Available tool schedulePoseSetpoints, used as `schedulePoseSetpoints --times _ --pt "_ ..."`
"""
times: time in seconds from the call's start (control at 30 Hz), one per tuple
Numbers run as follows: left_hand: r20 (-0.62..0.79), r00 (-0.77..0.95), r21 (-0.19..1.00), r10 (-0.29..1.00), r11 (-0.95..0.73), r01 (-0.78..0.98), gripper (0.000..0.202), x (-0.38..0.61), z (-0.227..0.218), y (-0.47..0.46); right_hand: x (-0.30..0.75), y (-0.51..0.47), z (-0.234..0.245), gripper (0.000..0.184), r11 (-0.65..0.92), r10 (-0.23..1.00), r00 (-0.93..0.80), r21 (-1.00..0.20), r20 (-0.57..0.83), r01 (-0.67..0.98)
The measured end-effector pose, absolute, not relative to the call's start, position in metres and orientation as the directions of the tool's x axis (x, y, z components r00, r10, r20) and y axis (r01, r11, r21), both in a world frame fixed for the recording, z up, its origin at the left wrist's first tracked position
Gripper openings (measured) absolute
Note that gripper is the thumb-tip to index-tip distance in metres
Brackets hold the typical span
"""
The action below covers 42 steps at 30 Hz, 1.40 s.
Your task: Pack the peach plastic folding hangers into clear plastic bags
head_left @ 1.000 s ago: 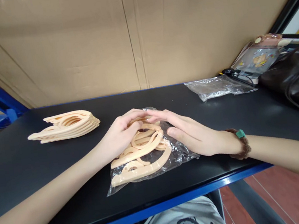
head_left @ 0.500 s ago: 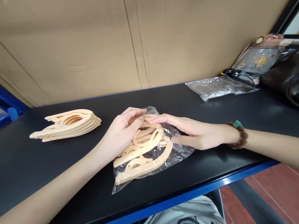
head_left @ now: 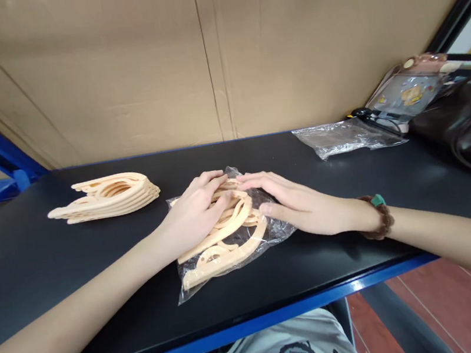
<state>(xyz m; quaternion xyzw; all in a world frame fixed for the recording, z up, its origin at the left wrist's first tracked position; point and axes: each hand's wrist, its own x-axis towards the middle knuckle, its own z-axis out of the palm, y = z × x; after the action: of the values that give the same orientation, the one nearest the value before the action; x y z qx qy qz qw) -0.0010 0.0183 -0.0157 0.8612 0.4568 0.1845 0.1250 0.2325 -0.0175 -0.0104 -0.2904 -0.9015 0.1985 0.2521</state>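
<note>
Brown fuzzy wristband, green tab, black-printed grey shirt

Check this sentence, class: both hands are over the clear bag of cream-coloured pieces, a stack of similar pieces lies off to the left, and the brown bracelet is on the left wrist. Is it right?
Not quite: the brown bracelet is on the right wrist, not the left, as the head view shows. The clear bag and the stack are as stated.

The hangers are cream, the tabletop black.
</note>
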Motion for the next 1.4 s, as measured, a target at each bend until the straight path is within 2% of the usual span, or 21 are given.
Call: schedulePoseSetpoints --times 0.1,0.17,0.23,0.3,0.4,0.47,0.6,0.8,0.93,1.07,1.13,1.2,1.3,1.4 --pt "0.19 0.521 0.326 0.832 -0.554 0.766 0.063 -0.001 -0.014 0.017 0.241 -0.011 -0.006 0.043 0.721 0.674 -0.661 -0.488 0.33 0.492" --pt "0.18 0.542 0.259 0.821 -0.572 0.779 0.064 -0.001 -0.012 0.016 0.246 -0.008 -0.004 0.051 0.647 0.743 -0.619 -0.51 0.255 0.567" --pt "0.157 0.569 0.199 0.807 -0.59 0.783 0.065 -0.001 -0.011 0.016 0.249 -0.008 -0.004 0.059 0.525 0.805 -0.58 -0.607 0.125 0.597" --pt "0.136 0.581 0.169 0.803 -0.596 0.785 0.066 -0.001 -0.01 0.016 0.248 -0.01 -0.004 0.064 0.381 0.807 -0.59 -0.745 -0.021 0.547" --pt "0.14 0.561 0.198 0.816 -0.579 0.791 0.067 -0.001 -0.01 0.016 0.241 -0.018 -0.006 0.071 0.221 0.784 -0.61 -0.866 -0.116 0.449" --pt "0.138 0.545 0.245 0.827 -0.562 0.79 0.067 0.0 -0.009 0.014 0.237 -0.022 -0.009 0.074 0.199 0.788 -0.608 -0.891 -0.103 0.409" --pt "0.103 0.538 0.293 0.837 -0.542 0.787 0.063 0.001 -0.007 0.013 0.232 -0.025 -0.013 0.068 0.26 0.779 -0.626 -0.903 -0.014 0.343" --pt "0.098 0.633 0.214 0.768 -0.638 0.74 0.053 -0.003 -0.009 0.018 0.23 -0.022 -0.014 0.073 0.158 0.781 -0.62 -0.941 -0.067 0.301" --pt "0.117 0.649 0.172 0.752 -0.659 0.732 0.054 -0.004 -0.012 0.02 0.228 -0.022 -0.014 0.059 0.226 0.808 -0.59 -0.927 0.006 0.301" --pt "0.084 0.64 0.173 0.764 -0.644 0.745 0.056 -0.005 -0.014 0.021 0.227 -0.025 -0.014 0.07 0.239 0.813 -0.582 -0.926 0.026 0.292" --pt "0.128 0.572 0.219 0.811 -0.585 0.781 0.061 -0.005 -0.014 0.02 0.227 -0.025 -0.015 0.075 0.233 0.823 -0.567 -0.936 0.045 0.264" --pt "0.256 0.526 0.245 0.811 -0.581 0.776 0.064 -0.005 -0.01 0.017 0.228 -0.023 -0.016 0.077 0.23 0.844 -0.532 -0.942 0.067 0.246" --pt "0.441 0.605 0.171 0.663 -0.724 0.668 0.053 -0.002 0.001 0.007 0.23 -0.016 -0.02 0.073 0.236 0.875 -0.472 -0.945 0.104 0.228" --pt "0.437 0.759 0.023 0.483 -0.849 0.527 0.039 0.0 0.01 -0.002 0.232 -0.006 -0.023 0.065 0.242 0.908 -0.394 -0.945 0.14 0.222"
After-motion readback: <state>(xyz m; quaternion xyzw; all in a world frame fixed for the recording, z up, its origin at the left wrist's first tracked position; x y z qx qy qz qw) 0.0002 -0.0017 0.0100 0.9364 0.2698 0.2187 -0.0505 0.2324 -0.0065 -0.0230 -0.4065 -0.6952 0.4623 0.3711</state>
